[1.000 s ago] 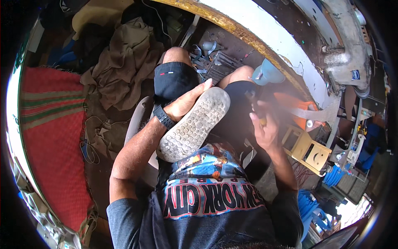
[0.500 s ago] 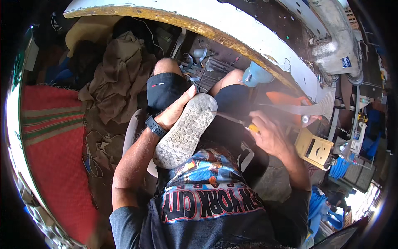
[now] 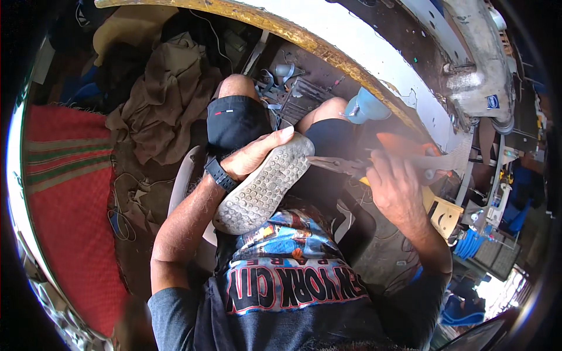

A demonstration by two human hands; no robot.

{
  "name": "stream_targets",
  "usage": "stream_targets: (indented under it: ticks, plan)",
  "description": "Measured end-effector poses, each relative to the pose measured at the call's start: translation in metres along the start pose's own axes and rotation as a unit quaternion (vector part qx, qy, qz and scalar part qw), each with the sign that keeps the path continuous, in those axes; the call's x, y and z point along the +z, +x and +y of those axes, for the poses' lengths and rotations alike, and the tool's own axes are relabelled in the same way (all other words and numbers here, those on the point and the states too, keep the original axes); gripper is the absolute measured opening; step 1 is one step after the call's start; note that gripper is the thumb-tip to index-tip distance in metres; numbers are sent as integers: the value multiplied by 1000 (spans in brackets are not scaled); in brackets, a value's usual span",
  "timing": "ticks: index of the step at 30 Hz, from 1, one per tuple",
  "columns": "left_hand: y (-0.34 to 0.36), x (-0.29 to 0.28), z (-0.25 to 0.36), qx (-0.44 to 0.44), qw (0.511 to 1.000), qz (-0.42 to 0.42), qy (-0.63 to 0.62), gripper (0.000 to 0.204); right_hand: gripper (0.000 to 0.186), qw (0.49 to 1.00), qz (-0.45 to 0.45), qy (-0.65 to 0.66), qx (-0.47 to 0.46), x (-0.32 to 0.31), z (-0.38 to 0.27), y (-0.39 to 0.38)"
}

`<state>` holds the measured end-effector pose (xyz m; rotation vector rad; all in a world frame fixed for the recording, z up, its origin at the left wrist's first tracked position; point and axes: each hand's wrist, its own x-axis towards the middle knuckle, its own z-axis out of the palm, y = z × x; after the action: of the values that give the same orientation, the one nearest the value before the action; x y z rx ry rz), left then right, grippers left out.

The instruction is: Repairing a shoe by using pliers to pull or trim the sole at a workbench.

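Observation:
My left hand (image 3: 259, 154), a dark watch on its wrist, grips a shoe (image 3: 263, 184) near its upper end. The shoe's pale, worn, studded sole faces up, tilted over my lap. To the right, my right hand (image 3: 395, 184) is closed round a yellow-handled tool (image 3: 339, 166) that looks like pliers. Its slim metal front points left, and the tip meets the sole's right edge near the top. Blur and my fingers hide much of the handle. The shoe's upper is underneath, out of sight.
A white worktop with a worn wooden edge (image 3: 281, 24) curves across the top, a grey machine (image 3: 477, 79) at its right. Beside my knee is a light blue cap-like thing (image 3: 366, 106). A red striped cloth (image 3: 70, 228) and brown fabric (image 3: 167, 99) lie left. A yellow wooden box (image 3: 443, 216) stands right.
My right hand has shifted right and slightly up, its fingers now more over the tool. The shoe has moved slightly, still in my left hand. The view has shifted a little.

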<state>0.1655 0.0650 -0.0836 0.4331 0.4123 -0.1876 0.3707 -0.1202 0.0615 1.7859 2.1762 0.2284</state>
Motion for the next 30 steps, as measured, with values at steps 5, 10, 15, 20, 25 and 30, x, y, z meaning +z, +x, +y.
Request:
stream_targets:
  ticks: [5, 10, 15, 20, 25, 30]
  plan:
    - [-2, -3, 2, 19, 998, 21, 50, 62, 17, 999, -37, -15, 7, -10, -8, 5]
    - [1, -9, 5, 63, 988, 44, 134, 60, 21, 995, -91, -23, 31, -8, -19, 11]
    - [10, 7, 12, 30, 998, 3, 60, 56, 12, 966, -33, 234, 105, -4, 3, -9]
    - [-5, -43, -13, 103, 988, 85, 75, 83, 19, 907, 84, 369, 185, 24, 20, -1]
    - [-14, -22, 4, 88, 994, 48, -38, 97, 24, 908, 239, 147, 310, 36, 78, 14]
    - [-4, -19, 17, 108, 985, 125, -55, 96, 26, 899, 243, 123, 344, 74, 110, 28]
